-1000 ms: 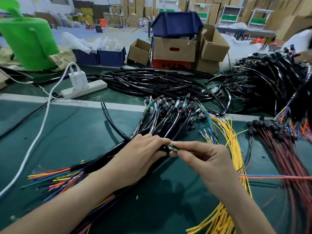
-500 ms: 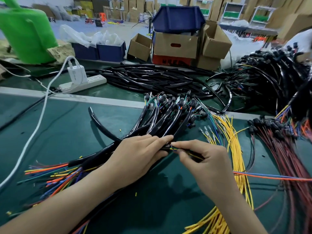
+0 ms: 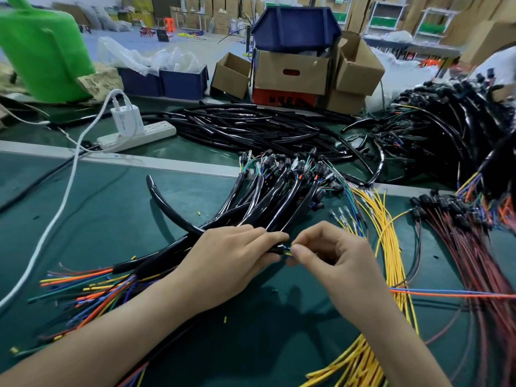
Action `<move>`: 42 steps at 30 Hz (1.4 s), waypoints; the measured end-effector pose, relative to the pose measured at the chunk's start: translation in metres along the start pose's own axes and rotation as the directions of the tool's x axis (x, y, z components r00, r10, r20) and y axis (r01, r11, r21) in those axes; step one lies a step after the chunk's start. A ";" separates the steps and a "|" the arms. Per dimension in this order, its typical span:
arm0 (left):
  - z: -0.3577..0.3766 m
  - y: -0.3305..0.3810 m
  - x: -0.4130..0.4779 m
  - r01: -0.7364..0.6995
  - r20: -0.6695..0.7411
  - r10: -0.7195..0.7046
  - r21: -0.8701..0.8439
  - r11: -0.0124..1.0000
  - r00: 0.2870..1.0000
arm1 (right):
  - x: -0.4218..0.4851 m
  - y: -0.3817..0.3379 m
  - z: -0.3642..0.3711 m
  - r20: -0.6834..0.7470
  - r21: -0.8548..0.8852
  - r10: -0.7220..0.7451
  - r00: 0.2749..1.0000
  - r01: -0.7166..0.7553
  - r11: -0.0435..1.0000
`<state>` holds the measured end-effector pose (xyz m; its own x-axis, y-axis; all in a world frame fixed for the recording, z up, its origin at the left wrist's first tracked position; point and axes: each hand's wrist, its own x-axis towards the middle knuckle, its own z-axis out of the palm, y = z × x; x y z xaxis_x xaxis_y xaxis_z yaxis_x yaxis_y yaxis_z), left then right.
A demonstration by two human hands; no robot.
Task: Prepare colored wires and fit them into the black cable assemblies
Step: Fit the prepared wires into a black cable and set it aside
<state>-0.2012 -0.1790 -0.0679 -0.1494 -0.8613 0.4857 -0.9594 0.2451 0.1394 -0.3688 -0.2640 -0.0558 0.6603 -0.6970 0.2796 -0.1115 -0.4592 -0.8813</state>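
From the head view, we see the left hand point(image 3: 231, 263) lying over the fan of black cable assemblies point(image 3: 279, 191) on the green table point(image 3: 111, 219). Its fingers are curled round the open end of one black sleeve point(image 3: 275, 248). The right hand point(image 3: 337, 263) meets it almost fingertip to fingertip, with thumb and forefinger pinching a few colored wires point(image 3: 288, 250) just at the sleeve's mouth. Only a short green and yellow stub shows between the two hands.

A second ago the right hand's fingers were stretched long toward the sleeve, and half a second ago a length of wire ran back under its palm. Now the fingers are bunched and the pinch sits right against the mouth. We judge that the wires have gone a stroke deeper into the sleeve, and that the right hand will need a fresh grip further back for the next push. The left hand has barely shifted.

An orange and blue strand point(image 3: 460, 294) trails off rightward from beneath the right wrist, across the yellow wires point(image 3: 391, 247). We cannot tell whether it is the tail of the wires being fed.
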 end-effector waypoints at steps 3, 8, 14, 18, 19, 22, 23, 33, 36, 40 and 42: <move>-0.001 0.000 -0.001 -0.027 0.024 0.028 -0.022 0.999 0.999 | 0.000 0.000 -0.004 0.046 0.017 0.030 0.998 -0.030 0.999; -0.003 -0.001 0.000 -0.152 0.062 0.151 0.017 0.988 0.987 | 0.000 0.000 -0.008 0.144 -0.074 0.087 0.986 -0.077 0.994; -0.007 0.008 0.001 -0.101 0.103 0.100 0.002 0.995 0.990 | -0.002 -0.002 -0.009 0.091 -0.113 0.033 0.995 -0.022 0.993; -0.013 0.011 0.003 -0.043 0.143 0.048 -0.043 0.998 0.988 | -0.001 -0.001 -0.009 0.115 -0.104 0.017 0.993 -0.005 0.995; -0.015 0.011 0.004 -0.026 0.152 0.036 -0.066 0.997 0.988 | 0.000 -0.002 -0.011 0.127 -0.085 0.019 0.992 -0.008 0.996; -0.018 0.012 0.005 0.037 0.194 -0.013 -0.119 0.992 0.981 | 0.000 -0.002 -0.014 0.164 -0.022 0.033 0.986 -0.030 0.999; -0.019 0.012 0.005 0.058 0.214 -0.030 -0.128 0.990 0.976 | 0.000 -0.002 -0.015 0.176 -0.011 0.037 0.984 -0.036 0.999; -0.034 0.011 0.021 0.182 0.513 -0.090 -0.132 0.974 0.854 | -0.001 -0.002 -0.012 0.162 -0.052 -0.043 0.986 0.052 0.997; -0.038 0.011 0.027 0.214 0.563 -0.082 -0.173 0.961 0.822 | -0.001 -0.003 -0.013 0.168 -0.079 -0.065 0.984 0.079 0.994; -0.040 0.008 0.033 0.278 0.574 -0.082 -0.263 0.924 0.815 | 0.001 0.000 -0.017 0.125 0.032 -0.051 0.991 0.047 0.998; -0.042 0.006 0.036 0.279 0.563 -0.079 -0.277 0.919 0.822 | 0.002 0.001 -0.015 0.081 0.056 -0.063 0.995 0.059 0.997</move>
<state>-0.2024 -0.1897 -0.0135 -0.1815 -0.9785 -0.0979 -0.8575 0.1087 0.5028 -0.3787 -0.2742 -0.0504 0.7239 -0.6198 0.3030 -0.0306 -0.4676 -0.8834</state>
